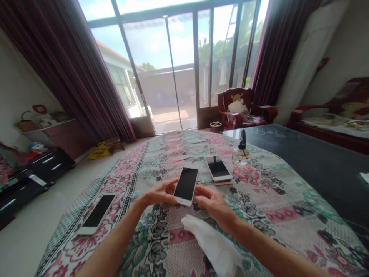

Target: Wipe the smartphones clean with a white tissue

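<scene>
A white phone with a dark screen (pixel 186 185) is held between my two hands just over the patterned tablecloth (pixel 161 154). My left hand (pixel 163 192) grips its left edge, and my right hand (pixel 210 200) has its fingers against the lower right edge. Below the phone lies a crumpled white cloth (pixel 211 242). Another white phone (pixel 218 168) rests on top of a reddish one, up and to the right. On the left side of the table a further white phone (pixel 98 213) lies screen up.
A clear glass bottle with a black pump top (pixel 240 154) stands behind the stacked phones. To the right is a dark tabletop (pixel 276 154). A red wooden chair (pixel 236 109) stands beyond, near the glass doors.
</scene>
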Tool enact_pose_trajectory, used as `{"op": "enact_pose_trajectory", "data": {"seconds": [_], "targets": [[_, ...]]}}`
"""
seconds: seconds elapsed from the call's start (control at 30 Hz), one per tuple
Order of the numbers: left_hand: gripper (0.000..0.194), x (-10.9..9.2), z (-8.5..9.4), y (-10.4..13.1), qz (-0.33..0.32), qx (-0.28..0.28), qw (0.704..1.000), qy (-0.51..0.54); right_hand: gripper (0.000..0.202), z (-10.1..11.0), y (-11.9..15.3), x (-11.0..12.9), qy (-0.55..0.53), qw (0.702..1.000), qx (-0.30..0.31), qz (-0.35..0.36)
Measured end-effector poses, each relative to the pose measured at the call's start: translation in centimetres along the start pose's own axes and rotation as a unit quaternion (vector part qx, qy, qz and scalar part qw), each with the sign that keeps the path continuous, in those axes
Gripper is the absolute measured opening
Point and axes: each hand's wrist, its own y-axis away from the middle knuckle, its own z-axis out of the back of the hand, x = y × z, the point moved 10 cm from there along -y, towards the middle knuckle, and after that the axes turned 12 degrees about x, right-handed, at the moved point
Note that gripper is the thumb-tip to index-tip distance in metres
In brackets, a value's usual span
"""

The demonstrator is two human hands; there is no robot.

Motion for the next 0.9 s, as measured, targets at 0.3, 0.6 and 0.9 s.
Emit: {"op": "enact_pose_trajectory", "data": {"seconds": [0.3,0.6,0.9], "targets": [[0.055,3.3,7.3,2.8,0.03,-0.171,0.985,0.008,0.03,-1.5,-1.8,-0.7,0.184,0.975,0.124,-0.016],[0.091,1.5,6.9,4.0,0.1,-0.227,0.918,-0.311,0.045,0.8,-9.0,2.3,0.541,0.835,0.023,0.094],[0.068,1.2,8.0,4.8,0.157,-0.352,0.855,-0.347,0.033,1.0,-8.9,1.1,0.619,0.784,0.044,0.012]]}}
